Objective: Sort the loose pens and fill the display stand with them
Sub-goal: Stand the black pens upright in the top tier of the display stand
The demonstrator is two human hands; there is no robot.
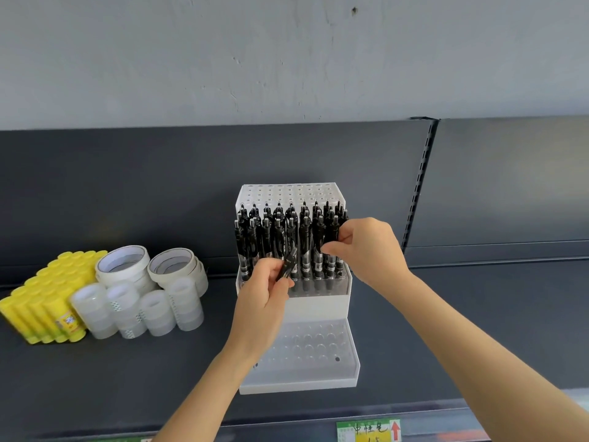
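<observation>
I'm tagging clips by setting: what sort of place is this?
Probably a stationery shop: a dark shelf with a price tag on its edge, stocked with glue sticks, tape rolls and a pen display stand.

Shelf (95,378): dark grey, flat, with a matching back panel (127,186).
Upright (420,180): slotted metal strip, at the panel join on the right.
Glue sticks (44,301): yellow, stacked lying down, far left.
White tape rolls (122,263): two stacks, beside the glue sticks.
Clear tape rolls (137,311): heaped in front of the white ones.
Price label (369,430): green and yellow, red arrow, on the shelf edge.
Wall (255,59): pale grey, scuffed.
</observation>
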